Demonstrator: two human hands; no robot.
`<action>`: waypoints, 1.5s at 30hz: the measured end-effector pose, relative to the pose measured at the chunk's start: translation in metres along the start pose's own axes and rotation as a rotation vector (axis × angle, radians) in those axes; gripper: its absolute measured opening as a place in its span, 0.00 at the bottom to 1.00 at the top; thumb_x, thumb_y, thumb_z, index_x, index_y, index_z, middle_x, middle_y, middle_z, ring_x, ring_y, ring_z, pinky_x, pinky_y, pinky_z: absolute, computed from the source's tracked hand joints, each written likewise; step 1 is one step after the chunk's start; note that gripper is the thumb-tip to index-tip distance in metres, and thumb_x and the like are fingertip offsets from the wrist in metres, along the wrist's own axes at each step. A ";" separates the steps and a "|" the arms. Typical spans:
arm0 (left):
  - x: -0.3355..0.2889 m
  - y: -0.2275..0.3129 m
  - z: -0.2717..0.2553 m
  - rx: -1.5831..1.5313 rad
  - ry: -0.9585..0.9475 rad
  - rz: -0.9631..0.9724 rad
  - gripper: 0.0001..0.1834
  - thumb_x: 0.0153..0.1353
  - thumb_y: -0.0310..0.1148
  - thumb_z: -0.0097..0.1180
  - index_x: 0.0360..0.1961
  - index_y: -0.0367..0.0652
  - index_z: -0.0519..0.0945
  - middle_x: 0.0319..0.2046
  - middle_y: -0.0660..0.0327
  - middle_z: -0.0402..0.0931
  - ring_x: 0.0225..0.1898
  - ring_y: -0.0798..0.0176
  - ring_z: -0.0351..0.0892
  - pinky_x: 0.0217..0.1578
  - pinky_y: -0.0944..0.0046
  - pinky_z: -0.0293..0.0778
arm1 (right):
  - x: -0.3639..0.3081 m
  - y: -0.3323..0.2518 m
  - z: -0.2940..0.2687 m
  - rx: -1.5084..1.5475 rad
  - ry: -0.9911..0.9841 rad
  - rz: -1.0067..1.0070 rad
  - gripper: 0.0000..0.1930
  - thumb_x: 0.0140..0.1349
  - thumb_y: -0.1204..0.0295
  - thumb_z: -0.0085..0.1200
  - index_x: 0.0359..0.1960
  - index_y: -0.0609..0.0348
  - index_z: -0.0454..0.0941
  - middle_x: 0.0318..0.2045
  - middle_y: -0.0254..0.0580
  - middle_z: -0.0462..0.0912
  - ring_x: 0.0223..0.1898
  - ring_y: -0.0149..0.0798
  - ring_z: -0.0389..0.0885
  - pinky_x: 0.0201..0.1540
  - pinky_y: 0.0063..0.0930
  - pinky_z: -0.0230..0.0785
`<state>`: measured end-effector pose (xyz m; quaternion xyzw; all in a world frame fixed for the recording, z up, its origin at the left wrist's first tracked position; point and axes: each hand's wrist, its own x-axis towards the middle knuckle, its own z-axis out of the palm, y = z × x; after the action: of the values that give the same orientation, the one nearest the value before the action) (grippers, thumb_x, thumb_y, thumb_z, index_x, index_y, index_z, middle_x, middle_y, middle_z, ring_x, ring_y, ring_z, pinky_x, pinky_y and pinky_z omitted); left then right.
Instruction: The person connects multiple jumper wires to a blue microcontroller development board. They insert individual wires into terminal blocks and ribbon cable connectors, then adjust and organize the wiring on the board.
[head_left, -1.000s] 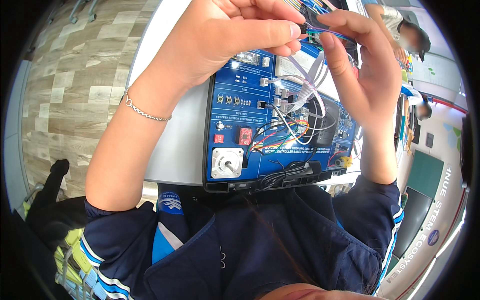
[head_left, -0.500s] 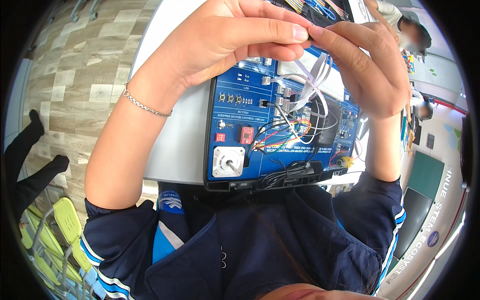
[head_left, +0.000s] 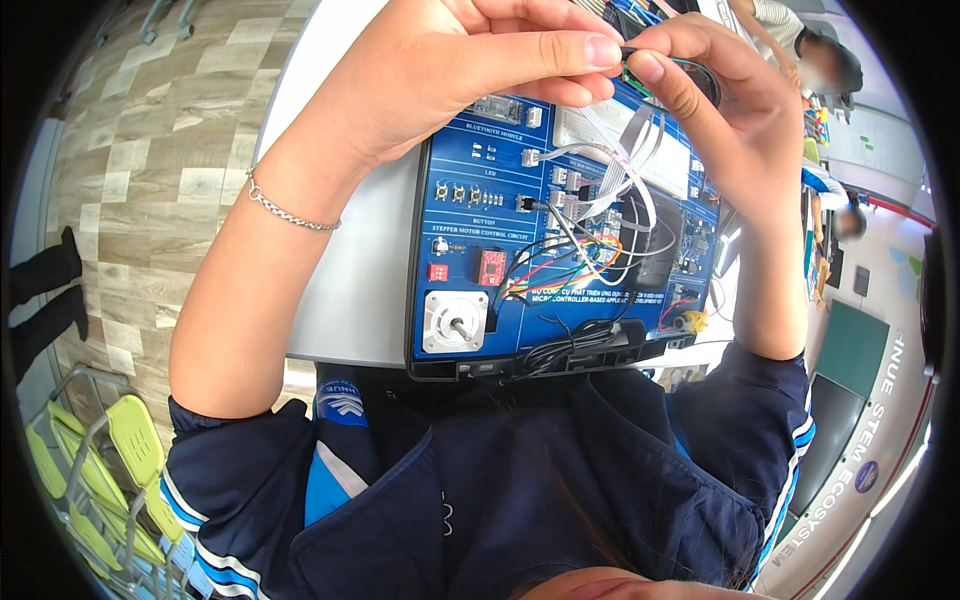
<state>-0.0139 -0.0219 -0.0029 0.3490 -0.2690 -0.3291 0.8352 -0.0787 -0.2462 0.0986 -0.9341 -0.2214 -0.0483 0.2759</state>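
Observation:
Over the far part of the blue circuit board kit [head_left: 530, 325], both my hands meet in a pinch. My left hand [head_left: 490, 55] grips a small black connector [head_left: 628, 54] between thumb and fingers. My right hand [head_left: 740, 100] closes on the connector's other side, its thumb and forefinger close to the left fingertips. Thin dark and green wires [head_left: 690, 64] loop beside the right fingers. Below the hands, white ribbon wires [head_left: 632, 175] arch over the board, and coloured wires [head_left: 575, 275] run near a stepper motor [head_left: 458, 322].
The kit lies on a white table [head_left: 345, 290]. A black cable bundle [head_left: 565, 350] rests at its near edge. More wires [head_left: 600, 10] lie beyond the hands. Yellow-green chairs [head_left: 135, 440] stand at the left; another person [head_left: 815, 65] is at the far right.
My right hand has turned and shifted slightly, showing the black connector and thin wires more plainly. The white ribbon wires have shifted. At the left, a person's dark-clad legs have moved.

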 end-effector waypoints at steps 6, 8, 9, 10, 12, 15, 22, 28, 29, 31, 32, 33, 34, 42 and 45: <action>-0.003 0.003 0.003 0.101 0.122 -0.073 0.13 0.67 0.27 0.65 0.47 0.28 0.83 0.38 0.49 0.87 0.39 0.64 0.87 0.43 0.69 0.84 | 0.005 -0.010 -0.001 -0.365 -0.003 -0.310 0.10 0.60 0.79 0.68 0.43 0.67 0.87 0.40 0.43 0.89 0.43 0.37 0.86 0.53 0.29 0.74; -0.003 0.003 0.005 0.098 0.097 -0.094 0.12 0.66 0.27 0.66 0.46 0.28 0.84 0.38 0.49 0.87 0.39 0.64 0.87 0.42 0.69 0.84 | 0.006 -0.016 0.000 -0.462 0.017 -0.419 0.11 0.56 0.80 0.69 0.42 0.67 0.88 0.38 0.44 0.89 0.41 0.38 0.87 0.54 0.32 0.75; -0.003 0.004 0.006 0.097 0.084 -0.104 0.12 0.65 0.26 0.66 0.46 0.28 0.84 0.38 0.49 0.87 0.39 0.64 0.87 0.42 0.69 0.84 | 0.006 -0.018 0.000 -0.512 0.028 -0.474 0.11 0.55 0.81 0.70 0.41 0.66 0.88 0.37 0.44 0.90 0.40 0.39 0.87 0.55 0.33 0.75; -0.004 0.004 0.007 0.109 0.093 -0.109 0.12 0.65 0.26 0.67 0.46 0.28 0.84 0.38 0.49 0.87 0.39 0.65 0.87 0.42 0.70 0.84 | 0.005 -0.021 0.001 -0.543 0.045 -0.488 0.11 0.53 0.81 0.71 0.40 0.66 0.88 0.36 0.44 0.90 0.39 0.39 0.87 0.55 0.34 0.75; -0.004 0.003 0.008 0.134 0.114 -0.117 0.12 0.64 0.26 0.67 0.45 0.28 0.84 0.38 0.50 0.87 0.39 0.65 0.87 0.41 0.70 0.84 | 0.001 -0.026 0.003 -0.613 0.079 -0.506 0.11 0.51 0.81 0.72 0.38 0.65 0.88 0.34 0.43 0.89 0.37 0.40 0.87 0.54 0.36 0.76; -0.005 0.001 0.007 0.077 0.068 -0.091 0.13 0.64 0.26 0.68 0.45 0.27 0.84 0.38 0.50 0.87 0.38 0.66 0.87 0.42 0.71 0.84 | -0.002 -0.026 0.004 -0.669 0.089 -0.540 0.12 0.50 0.81 0.72 0.37 0.63 0.88 0.34 0.41 0.89 0.36 0.39 0.86 0.49 0.35 0.76; 0.002 -0.005 0.000 0.003 0.060 0.025 0.18 0.68 0.32 0.64 0.52 0.27 0.81 0.43 0.49 0.85 0.38 0.66 0.86 0.41 0.72 0.84 | -0.010 -0.012 -0.002 -0.710 -0.026 -0.705 0.13 0.46 0.77 0.73 0.35 0.63 0.85 0.33 0.39 0.86 0.34 0.38 0.85 0.37 0.34 0.70; 0.004 0.006 -0.005 0.122 0.259 0.043 0.25 0.71 0.45 0.60 0.52 0.28 0.80 0.42 0.51 0.83 0.38 0.68 0.84 0.39 0.74 0.82 | -0.008 0.000 0.007 -0.639 -0.277 -0.953 0.11 0.45 0.77 0.73 0.29 0.67 0.84 0.32 0.43 0.85 0.33 0.41 0.85 0.37 0.38 0.71; 0.003 0.006 -0.005 0.142 0.254 0.058 0.26 0.71 0.47 0.59 0.51 0.29 0.80 0.41 0.52 0.82 0.38 0.69 0.83 0.39 0.74 0.82 | -0.007 0.000 0.008 -0.635 -0.313 -0.961 0.11 0.45 0.77 0.73 0.29 0.67 0.85 0.32 0.44 0.85 0.33 0.41 0.85 0.38 0.37 0.71; -0.001 0.006 -0.003 0.155 0.207 0.107 0.27 0.71 0.49 0.59 0.50 0.29 0.80 0.40 0.53 0.82 0.37 0.69 0.83 0.39 0.74 0.81 | -0.006 0.000 0.008 -0.644 -0.324 -0.982 0.11 0.44 0.77 0.72 0.29 0.68 0.85 0.31 0.44 0.85 0.32 0.41 0.84 0.39 0.37 0.72; -0.002 0.006 -0.003 0.158 0.191 0.114 0.27 0.71 0.49 0.59 0.50 0.29 0.80 0.39 0.54 0.82 0.36 0.70 0.82 0.38 0.74 0.81 | -0.006 0.000 0.009 -0.648 -0.324 -0.987 0.12 0.42 0.76 0.69 0.31 0.69 0.85 0.34 0.44 0.85 0.34 0.41 0.84 0.42 0.39 0.72; 0.001 0.007 -0.003 0.154 0.192 0.086 0.28 0.71 0.50 0.58 0.49 0.29 0.80 0.39 0.54 0.82 0.36 0.70 0.82 0.38 0.74 0.81 | -0.008 -0.001 0.010 -0.648 -0.329 -0.973 0.14 0.42 0.75 0.68 0.32 0.69 0.86 0.35 0.44 0.85 0.35 0.41 0.84 0.43 0.40 0.73; 0.001 0.007 -0.002 0.160 0.205 0.071 0.28 0.71 0.51 0.58 0.49 0.30 0.80 0.38 0.55 0.81 0.35 0.70 0.81 0.38 0.74 0.81 | -0.009 -0.002 0.011 -0.668 -0.334 -0.968 0.15 0.41 0.74 0.66 0.33 0.70 0.86 0.36 0.44 0.85 0.35 0.41 0.84 0.45 0.41 0.73; -0.001 0.012 0.006 0.213 0.304 0.094 0.30 0.70 0.54 0.56 0.46 0.31 0.81 0.34 0.57 0.80 0.31 0.72 0.77 0.35 0.74 0.78 | -0.016 -0.005 0.017 -0.693 -0.335 -0.920 0.16 0.47 0.77 0.75 0.38 0.67 0.85 0.30 0.39 0.85 0.28 0.34 0.83 0.32 0.30 0.62; -0.004 0.014 0.006 0.226 0.342 0.109 0.28 0.70 0.52 0.55 0.46 0.31 0.81 0.34 0.57 0.80 0.30 0.72 0.76 0.34 0.73 0.77 | -0.015 -0.005 0.018 -0.677 -0.331 -0.918 0.16 0.46 0.77 0.75 0.38 0.67 0.86 0.30 0.39 0.86 0.28 0.34 0.83 0.32 0.29 0.61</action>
<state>-0.0152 -0.0142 0.0107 0.4763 -0.1769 -0.1872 0.8407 -0.0952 -0.2390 0.0824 -0.7741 -0.6150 -0.0844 -0.1245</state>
